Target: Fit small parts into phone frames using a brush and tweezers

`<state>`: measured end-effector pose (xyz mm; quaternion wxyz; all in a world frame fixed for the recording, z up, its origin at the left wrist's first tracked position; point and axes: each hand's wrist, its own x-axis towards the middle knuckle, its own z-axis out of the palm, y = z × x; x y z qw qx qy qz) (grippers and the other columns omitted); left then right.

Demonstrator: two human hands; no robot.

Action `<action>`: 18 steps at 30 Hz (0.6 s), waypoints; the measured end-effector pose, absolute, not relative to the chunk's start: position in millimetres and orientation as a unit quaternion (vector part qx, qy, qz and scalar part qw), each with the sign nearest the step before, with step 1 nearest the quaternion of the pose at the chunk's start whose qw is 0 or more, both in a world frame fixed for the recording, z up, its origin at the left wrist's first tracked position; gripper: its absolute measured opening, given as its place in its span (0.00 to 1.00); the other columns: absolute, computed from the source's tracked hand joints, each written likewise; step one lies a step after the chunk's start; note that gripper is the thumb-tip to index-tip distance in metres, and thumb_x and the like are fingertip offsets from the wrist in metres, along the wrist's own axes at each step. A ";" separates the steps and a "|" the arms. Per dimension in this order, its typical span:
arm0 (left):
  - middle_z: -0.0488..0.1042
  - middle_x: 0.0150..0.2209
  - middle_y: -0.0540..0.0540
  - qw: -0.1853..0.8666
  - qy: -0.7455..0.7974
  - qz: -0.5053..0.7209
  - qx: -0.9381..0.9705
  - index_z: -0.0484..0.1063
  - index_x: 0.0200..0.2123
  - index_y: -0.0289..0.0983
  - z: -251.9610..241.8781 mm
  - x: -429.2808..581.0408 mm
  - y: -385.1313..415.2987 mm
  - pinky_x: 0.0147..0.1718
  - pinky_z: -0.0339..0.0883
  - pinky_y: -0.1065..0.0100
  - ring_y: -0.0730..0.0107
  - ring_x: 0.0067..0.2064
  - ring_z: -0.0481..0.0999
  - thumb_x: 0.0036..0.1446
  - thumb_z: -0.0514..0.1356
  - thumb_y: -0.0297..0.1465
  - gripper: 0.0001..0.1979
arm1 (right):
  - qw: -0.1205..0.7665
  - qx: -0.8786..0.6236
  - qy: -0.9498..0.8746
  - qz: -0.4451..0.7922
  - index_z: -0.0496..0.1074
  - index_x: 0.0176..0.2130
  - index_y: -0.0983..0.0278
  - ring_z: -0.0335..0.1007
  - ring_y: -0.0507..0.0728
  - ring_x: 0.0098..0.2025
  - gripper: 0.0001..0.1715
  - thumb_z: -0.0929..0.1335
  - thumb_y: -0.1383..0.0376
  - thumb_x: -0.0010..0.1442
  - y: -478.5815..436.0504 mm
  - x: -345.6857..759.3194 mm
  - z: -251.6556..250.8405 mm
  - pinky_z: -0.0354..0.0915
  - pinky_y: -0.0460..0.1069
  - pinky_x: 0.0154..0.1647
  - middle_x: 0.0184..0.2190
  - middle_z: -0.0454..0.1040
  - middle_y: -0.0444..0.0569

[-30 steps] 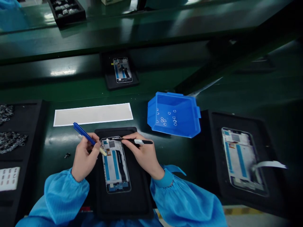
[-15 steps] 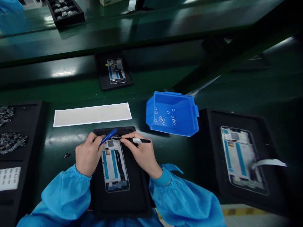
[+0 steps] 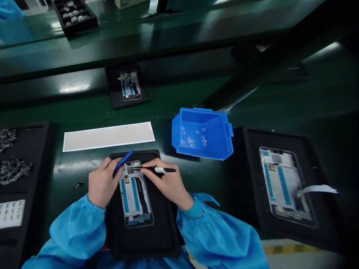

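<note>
An opened phone point(image 3: 131, 201) lies in a black tray point(image 3: 165, 239) in front of me, its inside facing up with blue strips and a black ribbon. My left hand point(image 3: 103, 181) is closed around a blue pen-like tool point(image 3: 123, 161) at the phone's upper left edge. In my right hand point(image 3: 168, 183) I pinch black tweezers point(image 3: 165, 170) with a white band. Their tips reach over the grey square near the top of the phone. Whether the tips hold anything is too small to tell.
Beyond the phone lie a pale strip sheet point(image 3: 109, 136) and a blue bin point(image 3: 210, 145) with several small white frames. Another opened phone sits in a right tray point(image 3: 252, 164), one in a far tray point(image 3: 114, 99). A parts tray point(image 3: 36, 149) stands left.
The tweezers' tips have moved from the phone's top edge down toward the grey square. My left hand with the blue tool has shifted slightly left.
</note>
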<state>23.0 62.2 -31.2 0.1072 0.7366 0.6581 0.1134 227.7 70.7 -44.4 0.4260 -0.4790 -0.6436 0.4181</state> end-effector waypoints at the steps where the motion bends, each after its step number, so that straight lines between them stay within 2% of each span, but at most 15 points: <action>1: 0.77 0.35 0.46 0.124 0.658 0.135 0.730 0.76 0.49 0.43 -29.5 22.0 62.3 0.24 0.59 0.68 0.63 0.32 0.76 0.64 0.55 0.39 0.15 | 0.429 -0.478 -0.644 0.416 0.76 0.35 0.60 0.77 0.58 0.34 0.06 0.71 0.60 0.63 70.6 227.6 -44.0 0.74 0.51 0.35 0.32 0.79 0.46; 4: 0.79 0.37 0.46 0.183 0.645 0.236 0.703 0.77 0.46 0.41 -15.9 17.7 56.6 0.32 0.66 0.67 0.62 0.36 0.78 0.63 0.57 0.39 0.13 | 0.449 -0.480 -0.633 0.409 0.75 0.34 0.60 0.77 0.57 0.33 0.06 0.70 0.61 0.63 69.9 227.2 -45.0 0.73 0.50 0.33 0.30 0.79 0.45; 6: 0.78 0.33 0.49 0.208 0.640 0.321 0.666 0.77 0.41 0.42 1.3 14.7 50.0 0.34 0.67 0.68 0.66 0.34 0.77 0.65 0.55 0.36 0.11 | 0.470 -0.487 -0.611 0.411 0.75 0.35 0.60 0.78 0.57 0.33 0.08 0.69 0.59 0.64 68.7 227.1 -47.7 0.74 0.50 0.33 0.31 0.79 0.46; 10: 0.68 0.22 0.54 0.206 0.642 0.436 0.596 0.76 0.36 0.43 40.2 13.6 58.6 0.29 0.64 0.70 0.72 0.25 0.69 0.67 0.52 0.35 0.12 | 0.499 -0.472 -0.553 0.471 0.73 0.51 0.59 0.79 0.56 0.31 0.17 0.63 0.54 0.70 65.2 226.9 -53.7 0.76 0.51 0.33 0.32 0.81 0.47; 13: 0.70 0.24 0.53 0.162 0.657 0.371 0.636 0.76 0.37 0.42 51.1 16.1 105.6 0.30 0.63 0.70 0.71 0.28 0.71 0.64 0.56 0.38 0.11 | 0.513 -0.452 -0.540 0.491 0.68 0.58 0.59 0.80 0.56 0.33 0.21 0.61 0.53 0.72 63.6 226.2 -56.1 0.77 0.51 0.36 0.33 0.82 0.47; 15: 0.76 0.33 0.49 0.119 0.678 0.277 0.670 0.77 0.38 0.41 46.3 16.1 153.0 0.39 0.65 0.67 0.65 0.37 0.75 0.62 0.57 0.39 0.11 | 0.516 -0.447 -0.543 0.489 0.67 0.58 0.59 0.80 0.56 0.34 0.21 0.60 0.53 0.72 63.8 225.3 -57.1 0.77 0.51 0.36 0.33 0.82 0.48; 17: 0.78 0.39 0.48 0.120 0.742 0.141 0.645 0.76 0.44 0.43 35.7 13.7 202.6 0.44 0.66 0.64 0.59 0.44 0.76 0.60 0.60 0.41 0.13 | 0.516 -0.445 -0.549 0.485 0.67 0.57 0.60 0.80 0.56 0.33 0.20 0.59 0.54 0.73 64.9 224.3 -58.3 0.76 0.51 0.35 0.34 0.82 0.49; 18: 0.79 0.42 0.47 0.118 0.759 0.125 0.627 0.75 0.46 0.42 29.7 11.8 225.2 0.46 0.66 0.62 0.56 0.47 0.76 0.59 0.60 0.41 0.15 | 0.514 -0.443 -0.553 0.484 0.66 0.57 0.60 0.80 0.56 0.33 0.20 0.59 0.55 0.73 65.8 223.8 -59.1 0.76 0.51 0.35 0.34 0.82 0.50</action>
